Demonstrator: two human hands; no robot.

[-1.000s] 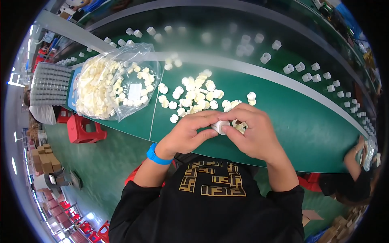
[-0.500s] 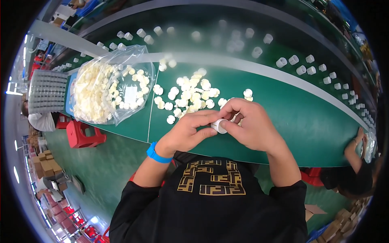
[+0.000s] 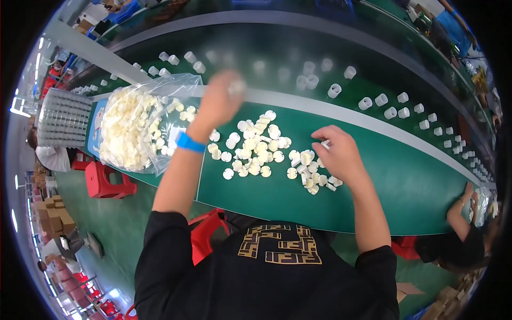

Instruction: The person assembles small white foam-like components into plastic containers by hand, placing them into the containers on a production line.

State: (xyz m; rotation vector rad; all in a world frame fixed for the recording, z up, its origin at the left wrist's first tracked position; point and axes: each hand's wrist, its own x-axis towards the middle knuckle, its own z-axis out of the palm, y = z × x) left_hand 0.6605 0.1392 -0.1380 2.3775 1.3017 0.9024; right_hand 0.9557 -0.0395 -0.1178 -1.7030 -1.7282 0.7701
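Note:
My left hand [image 3: 220,100], smeared by motion, reaches out to the rail between table and belt. A blurred white plastic cup [image 3: 237,87] shows at its fingertips. My right hand [image 3: 340,154] hovers over the right side of the table, its thumb and fingers pinching a small white disc [image 3: 326,144], seen only in part. Close to it lies a small heap of cream-white round discs [image 3: 308,169], some on edge. A larger pile of such discs [image 3: 260,148] spreads over the middle of the table.
A clear plastic bag [image 3: 130,128] full of discs lies open at the left. White cups [image 3: 335,90] stand in scattered rows along the dark green belt [image 3: 277,50] beyond the rail. Stacked trays [image 3: 65,117] rise at the far left. Another person's arm [image 3: 460,210] rests at the right end.
My hands have parted from around the white cup. The left has swung away to the belt, carrying the cup; the right has moved slightly right, uncovering the small heap of discs.

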